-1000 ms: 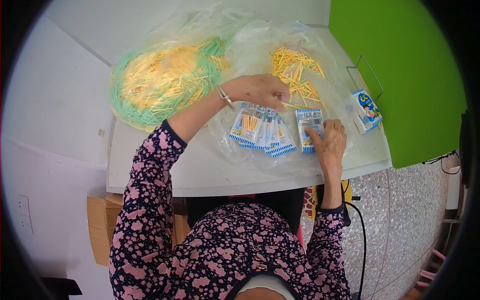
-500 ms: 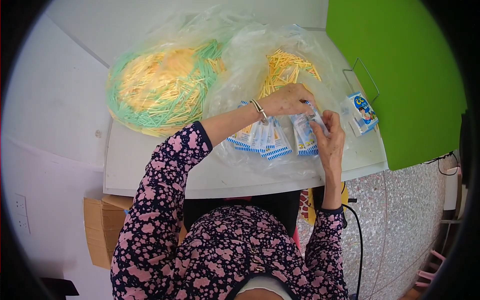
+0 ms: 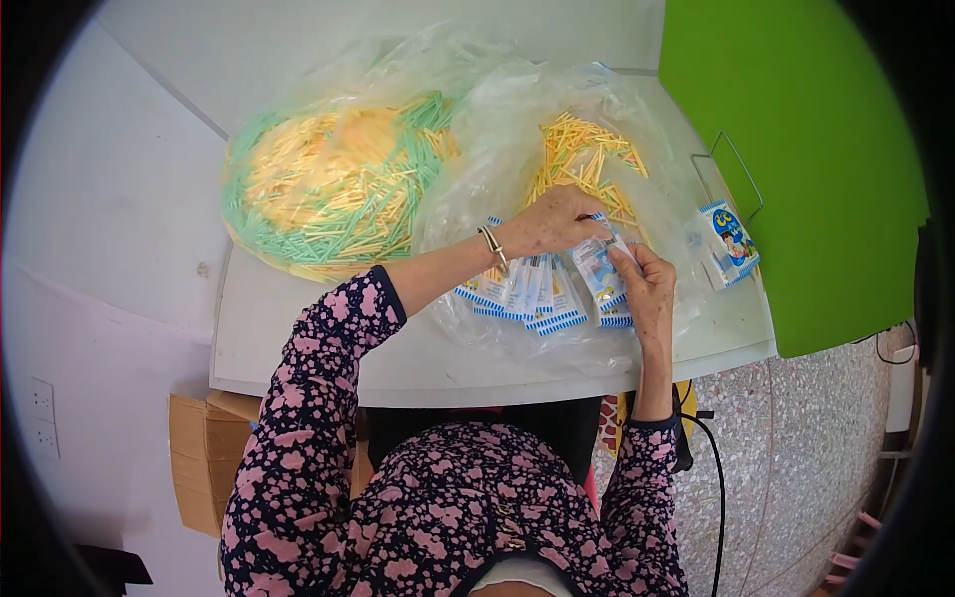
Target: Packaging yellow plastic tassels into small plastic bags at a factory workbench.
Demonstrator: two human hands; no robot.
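Observation:
Between my hands is a small clear packet (image 3: 601, 271) with blue-and-white striped ends. My left hand (image 3: 553, 219) is closed on its top end, and my right hand (image 3: 649, 287) pinches its right edge. Below it, the striped end of another packet (image 3: 616, 320) shows. Several packets (image 3: 542, 298) with yellow sticks inside lie fanned out under my left wrist, partly hidden by it. Just beyond my hands, thin yellow and orange sticks (image 3: 587, 149) are heaped on an opened clear plastic bag (image 3: 487, 134). Whether the held packet has sticks in it I cannot tell.
To the left sits a large clear bag of green and yellow sticks (image 3: 338, 194). Blue printed packets (image 3: 731, 244) stand at the right edge by a wire holder (image 3: 738, 164). A green panel (image 3: 796, 179) borders the white table (image 3: 298, 368). A cardboard box (image 3: 194, 463) is below left.
My left hand has shifted slightly left and down, still at the packet's top. The packet now shows more fully between my hands. The whole view has shifted a little.

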